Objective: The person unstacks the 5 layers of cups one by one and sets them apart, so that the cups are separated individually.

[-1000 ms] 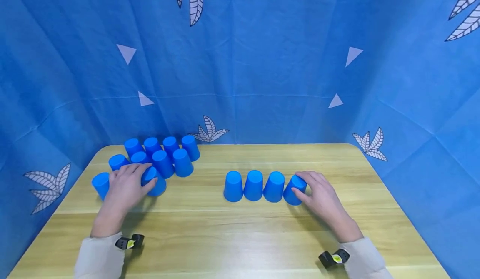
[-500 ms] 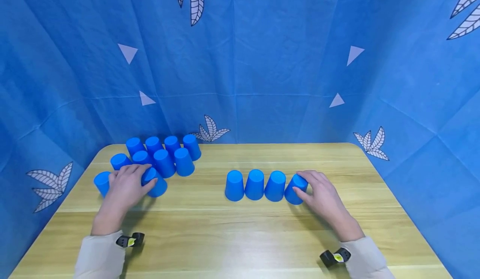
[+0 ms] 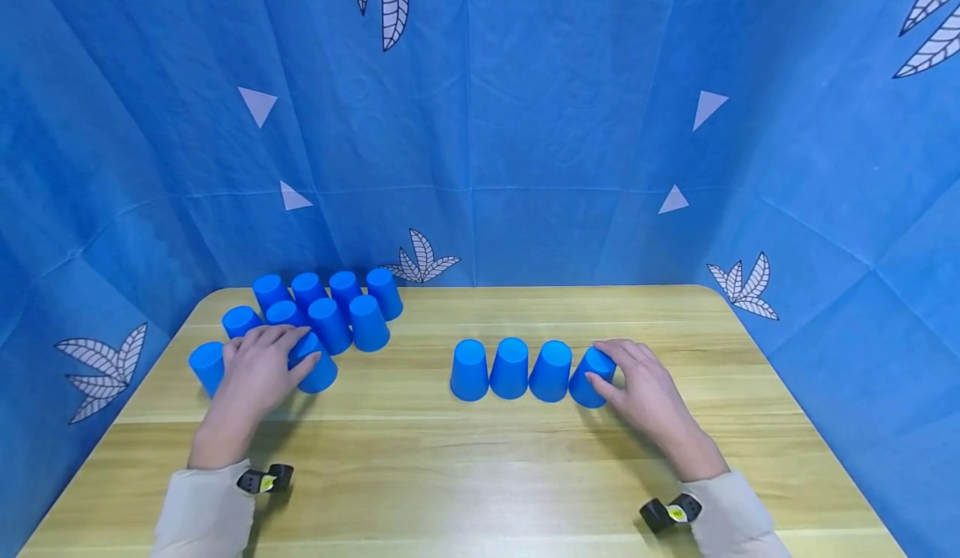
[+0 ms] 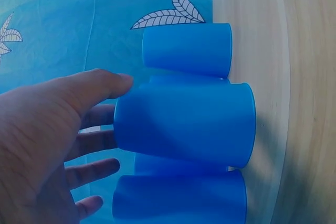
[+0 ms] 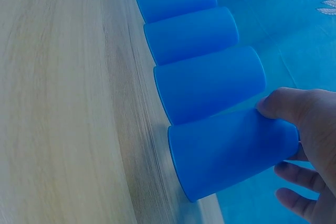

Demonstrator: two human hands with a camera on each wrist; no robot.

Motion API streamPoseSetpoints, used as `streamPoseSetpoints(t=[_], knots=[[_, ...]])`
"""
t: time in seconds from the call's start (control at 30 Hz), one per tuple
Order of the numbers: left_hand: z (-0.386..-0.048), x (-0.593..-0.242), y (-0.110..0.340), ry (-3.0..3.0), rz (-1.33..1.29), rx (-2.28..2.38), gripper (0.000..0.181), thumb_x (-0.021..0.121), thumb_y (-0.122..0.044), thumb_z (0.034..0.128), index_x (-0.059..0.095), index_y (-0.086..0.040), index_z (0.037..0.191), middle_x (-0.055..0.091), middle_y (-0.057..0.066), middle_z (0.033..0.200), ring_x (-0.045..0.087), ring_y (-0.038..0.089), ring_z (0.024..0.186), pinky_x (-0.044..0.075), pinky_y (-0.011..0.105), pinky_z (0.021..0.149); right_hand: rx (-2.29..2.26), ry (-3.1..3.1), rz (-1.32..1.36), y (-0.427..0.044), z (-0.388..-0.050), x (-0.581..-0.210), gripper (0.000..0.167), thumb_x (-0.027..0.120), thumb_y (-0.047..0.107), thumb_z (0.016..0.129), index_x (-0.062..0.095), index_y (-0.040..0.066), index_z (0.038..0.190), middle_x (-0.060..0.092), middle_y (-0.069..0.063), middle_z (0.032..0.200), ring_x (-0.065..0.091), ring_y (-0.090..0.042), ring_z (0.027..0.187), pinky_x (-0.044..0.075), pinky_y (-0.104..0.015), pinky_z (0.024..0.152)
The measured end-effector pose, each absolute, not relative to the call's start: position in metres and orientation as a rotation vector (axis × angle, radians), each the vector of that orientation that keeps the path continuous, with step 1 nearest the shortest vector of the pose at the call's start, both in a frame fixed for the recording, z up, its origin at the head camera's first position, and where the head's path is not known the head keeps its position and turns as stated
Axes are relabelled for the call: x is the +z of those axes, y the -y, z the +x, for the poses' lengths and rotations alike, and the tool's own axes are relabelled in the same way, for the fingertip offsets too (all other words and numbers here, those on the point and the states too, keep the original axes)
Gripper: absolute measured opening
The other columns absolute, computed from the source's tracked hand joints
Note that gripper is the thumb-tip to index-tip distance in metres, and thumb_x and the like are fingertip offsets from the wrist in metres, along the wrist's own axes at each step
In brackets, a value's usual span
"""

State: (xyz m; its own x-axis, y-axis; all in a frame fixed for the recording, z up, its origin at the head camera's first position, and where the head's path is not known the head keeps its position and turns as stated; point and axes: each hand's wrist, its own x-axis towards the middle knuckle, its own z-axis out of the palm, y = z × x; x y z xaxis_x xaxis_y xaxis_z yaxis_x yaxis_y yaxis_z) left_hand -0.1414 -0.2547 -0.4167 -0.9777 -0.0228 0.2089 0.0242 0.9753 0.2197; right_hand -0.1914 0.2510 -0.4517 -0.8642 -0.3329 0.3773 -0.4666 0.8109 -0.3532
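My left hand [image 3: 258, 370] is at the near end of the left group, with thumb and fingers around the top of an upside-down blue cup [image 4: 184, 124]. Its thumb lies at the cup's upper edge in the left wrist view; the fingers pass partly out of sight behind it. My right hand [image 3: 651, 391] grips the top of another upside-down blue cup [image 5: 231, 153] between thumb and fingers. That cup is the rightmost of a short row, close beside its neighbour [image 3: 551, 372]. Both held cups appear to stand on the table.
Several more upside-down blue cups [image 3: 367, 324] stand in rows at the table's back left, one [image 3: 206, 364] left of my left hand. The wooden table [image 3: 480, 475] meets a blue patterned cloth [image 3: 465, 124] behind and at both sides.
My left hand shifts slightly right, and the cup at its fingers moves a little with it. The right hand and its row of cups stay in place.
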Motion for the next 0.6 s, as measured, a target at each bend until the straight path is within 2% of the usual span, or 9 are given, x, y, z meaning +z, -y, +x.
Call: streamPoseSetpoints(t=[0.37, 0.6], knots=[[-0.14, -0.41, 0.244, 2.855, -0.079, -0.314, 0.053, 0.067, -0.032, 0.0924, 0.055, 0.0, 0.133, 0.051, 0.026, 0.134, 0.036, 0.048, 0.127, 0.022, 0.068, 0.098, 0.636, 2.71, 0.606, -0.252, -0.191, -0.45, 0.047, 0.075, 0.025, 0.088, 0.061, 0.002, 0.127, 0.061, -0.017, 0.123, 0.054, -0.038, 0.116, 0.046, -0.056, 0.093], [-0.141, -0.409, 0.226, 2.734, -0.235, -0.311, 0.05, 0.073, -0.031, 0.0883, 0.061, -0.004, 0.129, 0.059, 0.02, 0.127, 0.043, 0.043, 0.125, 0.03, 0.065, 0.095, 0.641, 2.69, 0.624, -0.251, -0.191, -0.45, 0.047, 0.076, 0.025, 0.087, 0.062, 0.002, 0.126, 0.062, -0.016, 0.121, 0.055, -0.038, 0.114, 0.047, -0.056, 0.092]])
